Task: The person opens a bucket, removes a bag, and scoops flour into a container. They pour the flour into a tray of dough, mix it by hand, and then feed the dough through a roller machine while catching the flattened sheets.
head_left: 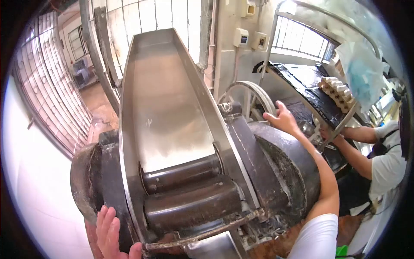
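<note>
In front of me stands a roller machine with two dark metal rollers [194, 203] below a long sloping steel chute [168, 95]. My left hand [108, 235] is at the machine's lower left, its fingers stretched and slightly apart, close beside the dark side frame [114, 172]. On the other side my right hand [282, 118] reaches past the rounded black housing [284, 146]. Its fingers are spread, with the thumb pointing toward the spoked wheel [250, 99]. Nothing shows in either hand. Bare steel shows along the chute, and no material lies on the rollers.
At the right a person's arms [358, 155] work near a metal bowl [306, 127]. A rack with a dark tray [297, 82] holds egg cartons [336, 95] and a plastic bag [362, 73]. Barred gates [51, 82] stand at the left; switch boxes [242, 38] hang on the wall.
</note>
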A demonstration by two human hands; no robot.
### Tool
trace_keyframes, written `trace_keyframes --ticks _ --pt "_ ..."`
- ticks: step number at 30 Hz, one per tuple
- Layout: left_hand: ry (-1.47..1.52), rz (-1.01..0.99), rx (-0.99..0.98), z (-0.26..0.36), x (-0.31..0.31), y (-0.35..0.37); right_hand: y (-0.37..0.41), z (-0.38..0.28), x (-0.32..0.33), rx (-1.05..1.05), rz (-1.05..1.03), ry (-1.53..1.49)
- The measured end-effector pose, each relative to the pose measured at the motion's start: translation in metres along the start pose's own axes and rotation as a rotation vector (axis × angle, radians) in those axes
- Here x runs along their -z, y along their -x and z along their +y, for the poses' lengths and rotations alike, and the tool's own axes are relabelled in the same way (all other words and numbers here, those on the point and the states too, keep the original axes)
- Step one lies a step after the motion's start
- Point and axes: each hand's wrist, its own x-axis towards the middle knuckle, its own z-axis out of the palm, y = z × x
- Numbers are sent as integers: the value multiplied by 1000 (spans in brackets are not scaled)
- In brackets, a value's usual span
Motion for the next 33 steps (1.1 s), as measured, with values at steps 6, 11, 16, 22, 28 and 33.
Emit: trace_keyframes --ticks 6,11,16,22,28,33 --pt "64 70 33 2 -8 0 12 15 -19 -55 -48 176" --pt "-35 -20 9 2 1 -8 55 36 -39 -82 -37 147" --pt "-53 -56 -18 4 1 -12 118 65 -51 -86 26 51" --pt "-8 48 76 1 -13 -1 178 89 -57 -70 106 -73" --pt "-44 37 -21 -4 -3 -3 238 115 -51 -69 190 -192" --pt "0 114 -25 -13 -11 6 297 136 -38 -61 273 -252"
